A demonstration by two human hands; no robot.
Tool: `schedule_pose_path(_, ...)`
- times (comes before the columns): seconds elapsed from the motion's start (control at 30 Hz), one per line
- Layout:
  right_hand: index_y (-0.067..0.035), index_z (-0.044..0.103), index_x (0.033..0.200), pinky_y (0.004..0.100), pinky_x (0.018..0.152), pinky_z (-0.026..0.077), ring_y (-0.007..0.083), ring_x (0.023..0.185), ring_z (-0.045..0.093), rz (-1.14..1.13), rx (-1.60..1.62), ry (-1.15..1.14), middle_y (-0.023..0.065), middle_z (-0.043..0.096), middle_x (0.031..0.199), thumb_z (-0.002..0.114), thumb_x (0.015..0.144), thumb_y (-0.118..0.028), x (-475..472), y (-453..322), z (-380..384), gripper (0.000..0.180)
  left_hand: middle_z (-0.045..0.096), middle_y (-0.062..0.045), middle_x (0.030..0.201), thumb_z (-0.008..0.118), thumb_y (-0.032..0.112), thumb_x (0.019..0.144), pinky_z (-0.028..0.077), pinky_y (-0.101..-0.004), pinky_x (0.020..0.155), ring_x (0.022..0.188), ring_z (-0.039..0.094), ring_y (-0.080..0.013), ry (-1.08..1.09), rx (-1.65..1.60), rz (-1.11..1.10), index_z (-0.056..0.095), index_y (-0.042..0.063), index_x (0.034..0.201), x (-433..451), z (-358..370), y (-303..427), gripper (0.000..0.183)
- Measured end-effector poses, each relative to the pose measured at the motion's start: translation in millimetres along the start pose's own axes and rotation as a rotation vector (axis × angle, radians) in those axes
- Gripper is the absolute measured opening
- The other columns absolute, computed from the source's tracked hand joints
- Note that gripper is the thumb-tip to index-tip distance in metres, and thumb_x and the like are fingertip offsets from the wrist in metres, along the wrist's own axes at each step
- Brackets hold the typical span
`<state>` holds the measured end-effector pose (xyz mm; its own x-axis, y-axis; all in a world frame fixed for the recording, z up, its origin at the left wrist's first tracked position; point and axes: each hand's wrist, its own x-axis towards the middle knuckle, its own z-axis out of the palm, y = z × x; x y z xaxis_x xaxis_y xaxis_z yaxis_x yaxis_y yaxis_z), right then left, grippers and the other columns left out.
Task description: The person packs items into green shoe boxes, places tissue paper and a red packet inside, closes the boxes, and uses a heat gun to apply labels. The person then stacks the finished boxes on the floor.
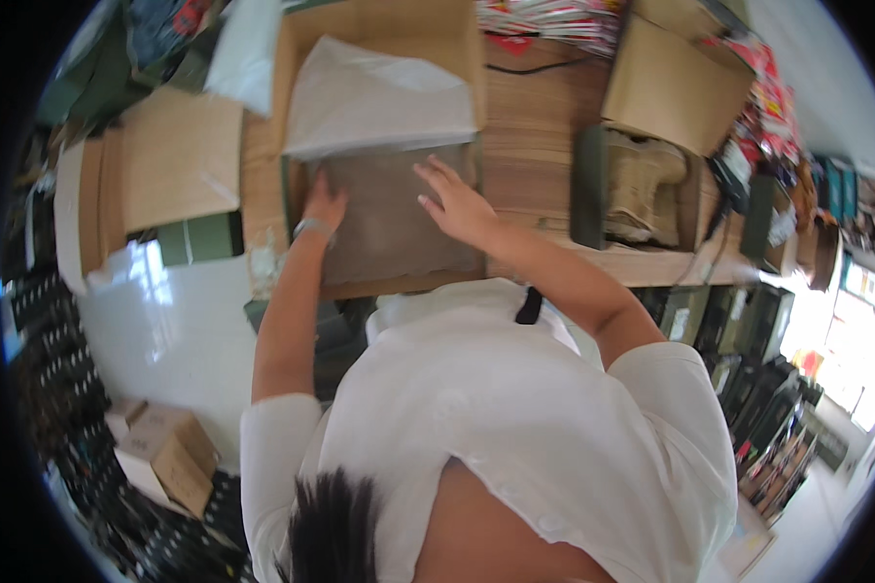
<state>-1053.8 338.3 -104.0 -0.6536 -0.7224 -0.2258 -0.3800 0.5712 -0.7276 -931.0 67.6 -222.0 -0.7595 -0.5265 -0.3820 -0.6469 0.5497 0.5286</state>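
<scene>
An open cardboard shoebox (379,20) stands on the table in front of me, its raised lid at the far side. A brown paper sheet (386,218) covers what lies inside. White tissue paper (379,102) is spread against the lid and the far part of the box. At the box's left inner side, my left hand (325,205) rests on or close to the sheet's edge, fingers apart. My right hand (458,205) is spread above the sheet's right part; whether it touches the sheet, I cannot tell. Neither hand grips anything.
Tan boots (645,189) sit in another open box (589,189) to the right on the wooden table (529,146). Another open box (182,164) is at the left. A black cable (532,71) crosses the back. Cartons (164,455) stand lower left; stacked shoeboxes (736,321) line the right.
</scene>
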Motion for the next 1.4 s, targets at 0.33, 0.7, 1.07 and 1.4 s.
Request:
schedule_pose_path(0.33, 0.002, 0.045, 0.133, 0.0411, 0.098, 0.043, 0.0328, 0.119, 0.051, 0.811, -0.163, 0.699, 0.0206, 0.05, 0.131, 0.064, 0.086, -0.039, -157, 230, -206, 0.065, 0.057, -0.028, 0.118, 0.055, 0.023, 0.092, 0.043, -0.0482, 0.093, 0.107, 0.055, -0.0429, 0.448, -0.007, -0.081, 0.049, 0.004, 0.132, -142, -11, -26, 0.045)
schedule_pose_path(0.7, 0.0, 0.031, 0.145, 0.0401, 0.112, 0.028, 0.0293, 0.138, 0.031, 0.911, 0.835, 0.354, 0.0162, 0.033, 0.15, 0.075, 0.073, -0.056, -96, 343, -238, 0.101, 0.061, -0.029, 0.109, 0.047, 0.029, 0.097, 0.046, -0.0534, 0.08, 0.099, 0.058, -0.0469, 0.235, 0.06, -0.068, 0.044, 0.004, 0.133, -159, 73, 59, 0.044)
schedule_pose_path(1.07, -0.002, 0.046, 0.134, 0.0406, 0.105, 0.038, 0.0298, 0.124, 0.046, 0.819, 1.246, 0.56, 0.0145, 0.05, 0.136, 0.08, 0.077, -0.029, -112, 330, -246, 0.071, 0.062, -0.028, 0.102, 0.043, 0.03, 0.099, 0.047, -0.0542, 0.074, 0.093, 0.057, -0.0492, 0.284, -0.026, -0.169, 0.045, 0.008, 0.127, -170, 80, 132, 0.036)
schedule_pose_path(1.4, 0.0, 0.052, 0.125, 0.0388, 0.09, 0.051, 0.0245, 0.107, 0.06, 0.34, 1.411, 0.753, 0.0114, 0.06, 0.12, 0.067, 0.089, -0.032, -209, 158, -275, 0.05, 0.061, -0.027, 0.102, 0.042, 0.031, 0.099, 0.046, -0.0524, 0.081, 0.096, 0.057, -0.0466, 0.278, -0.049, -0.034, 0.04, 0.006, 0.132, -165, 84, 118, 0.042)
